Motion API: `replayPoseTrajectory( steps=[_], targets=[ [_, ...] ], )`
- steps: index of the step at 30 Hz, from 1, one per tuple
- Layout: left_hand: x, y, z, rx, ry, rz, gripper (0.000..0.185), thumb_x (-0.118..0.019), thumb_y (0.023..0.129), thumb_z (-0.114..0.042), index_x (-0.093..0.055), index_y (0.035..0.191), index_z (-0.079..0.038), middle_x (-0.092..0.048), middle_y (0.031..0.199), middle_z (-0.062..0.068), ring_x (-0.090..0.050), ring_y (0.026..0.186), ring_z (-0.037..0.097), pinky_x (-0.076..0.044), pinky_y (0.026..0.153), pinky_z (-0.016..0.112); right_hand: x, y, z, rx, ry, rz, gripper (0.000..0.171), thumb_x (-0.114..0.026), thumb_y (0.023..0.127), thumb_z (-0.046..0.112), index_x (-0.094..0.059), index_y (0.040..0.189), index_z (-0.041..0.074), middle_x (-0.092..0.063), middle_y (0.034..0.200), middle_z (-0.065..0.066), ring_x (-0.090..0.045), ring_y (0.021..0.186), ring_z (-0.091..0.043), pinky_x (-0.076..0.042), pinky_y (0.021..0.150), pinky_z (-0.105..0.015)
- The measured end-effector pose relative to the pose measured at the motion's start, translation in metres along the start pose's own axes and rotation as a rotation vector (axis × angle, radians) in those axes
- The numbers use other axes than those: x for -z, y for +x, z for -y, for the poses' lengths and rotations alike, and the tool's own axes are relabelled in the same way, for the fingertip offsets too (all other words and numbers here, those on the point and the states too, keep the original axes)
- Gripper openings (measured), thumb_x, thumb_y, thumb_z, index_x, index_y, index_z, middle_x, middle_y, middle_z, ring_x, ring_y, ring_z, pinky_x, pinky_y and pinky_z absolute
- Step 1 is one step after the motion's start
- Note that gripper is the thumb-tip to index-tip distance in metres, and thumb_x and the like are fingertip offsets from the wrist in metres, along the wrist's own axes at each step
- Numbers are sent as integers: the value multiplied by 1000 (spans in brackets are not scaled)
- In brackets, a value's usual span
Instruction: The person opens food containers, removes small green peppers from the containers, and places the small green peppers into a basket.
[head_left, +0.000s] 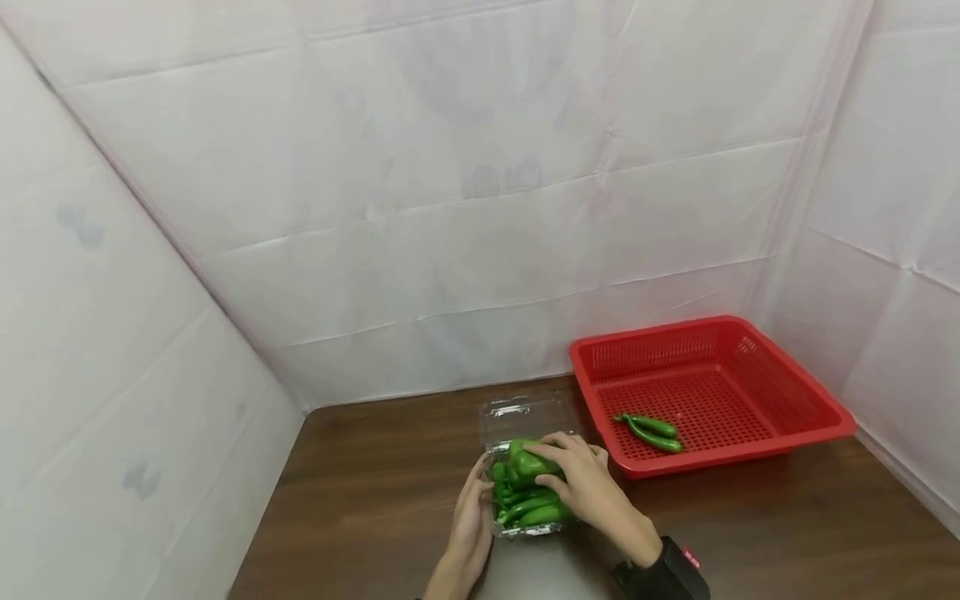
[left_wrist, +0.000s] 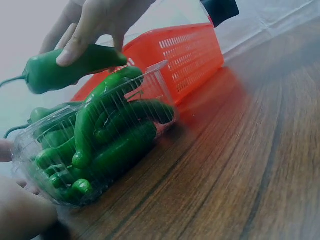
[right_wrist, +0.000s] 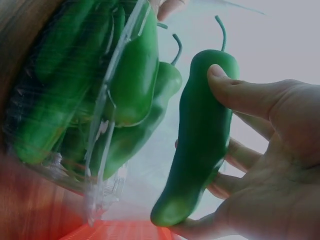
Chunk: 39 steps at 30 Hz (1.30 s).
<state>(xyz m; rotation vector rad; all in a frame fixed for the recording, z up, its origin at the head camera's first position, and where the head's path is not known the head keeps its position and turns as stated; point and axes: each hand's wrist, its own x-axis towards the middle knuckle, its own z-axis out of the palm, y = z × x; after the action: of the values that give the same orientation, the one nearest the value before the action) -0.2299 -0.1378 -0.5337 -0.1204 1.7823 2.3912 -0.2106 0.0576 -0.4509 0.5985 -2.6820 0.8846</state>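
Note:
A clear plastic clamshell box full of green peppers sits on the brown table, its lid hinged open behind. My right hand grips one green pepper just above the pile, thumb on top and fingers underneath. Against the box's left side rests my left hand, its fingers straight along the wall.
A red perforated basket stands to the right of the box and holds two green peppers. White sheeted walls close in the table at the back and on both sides.

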Motion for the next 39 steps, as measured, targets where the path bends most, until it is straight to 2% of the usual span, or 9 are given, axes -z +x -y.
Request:
replayPoseTrajectory(
  steps=[1,5,9,16,24,28,32,39],
  targets=[
    [-1,-1,2,0,-9,2,67,-40,98,-10,-21,161,-1,-15,170,22,9,158,44,7,126,62,1,-2,-1,5,-2,2,49,-80,84,14,-70,132,17,-68,120,-8,-62,112,-33,-44,87,-65],
    [-2,-3,5,-11,-10,8,67,-42,98,-11,-22,161,-2,-17,170,22,2,158,44,4,127,63,8,-8,-3,35,-25,13,50,-80,84,16,-69,133,17,-69,121,-7,-64,112,-31,-50,81,-54],
    [5,0,2,-15,9,25,67,-42,99,-13,-22,162,-4,-15,170,21,-2,158,43,2,127,63,13,-8,-2,71,-25,7,50,-79,85,19,-69,134,15,-69,121,-6,-65,113,-27,-53,77,-43],
    [19,5,-5,-1,66,46,68,-42,101,-16,-16,163,-2,-7,172,19,7,158,42,9,126,63,16,-4,0,131,2,0,51,-78,87,25,-66,136,14,-69,121,-6,-66,111,-25,-59,82,-42],
    [8,0,4,52,89,66,69,-41,102,-20,-14,164,-7,-4,173,17,9,158,42,10,124,66,29,-9,-12,198,8,44,56,-81,84,17,-65,137,12,-67,121,-7,-64,111,-25,-59,82,-40],
    [11,-3,5,63,94,64,70,-42,102,-22,-13,165,-8,1,173,16,10,158,43,12,123,68,33,-8,-12,232,4,104,55,-76,88,16,-61,141,11,-65,126,-10,-63,114,-28,-56,79,-37],
    [12,-5,4,70,99,37,70,-41,102,-21,-14,164,-8,6,172,19,12,156,47,13,121,71,38,-7,-10,234,-38,134,54,-73,92,17,-59,143,11,-65,126,-11,-62,113,-30,-46,76,-30],
    [4,-4,7,17,78,18,65,-42,101,-19,-23,162,-5,5,172,22,11,156,48,11,123,68,50,-2,-6,183,-31,37,52,-66,96,13,-55,147,11,-63,123,-12,-60,110,-30,-37,75,-29]
  ],
)
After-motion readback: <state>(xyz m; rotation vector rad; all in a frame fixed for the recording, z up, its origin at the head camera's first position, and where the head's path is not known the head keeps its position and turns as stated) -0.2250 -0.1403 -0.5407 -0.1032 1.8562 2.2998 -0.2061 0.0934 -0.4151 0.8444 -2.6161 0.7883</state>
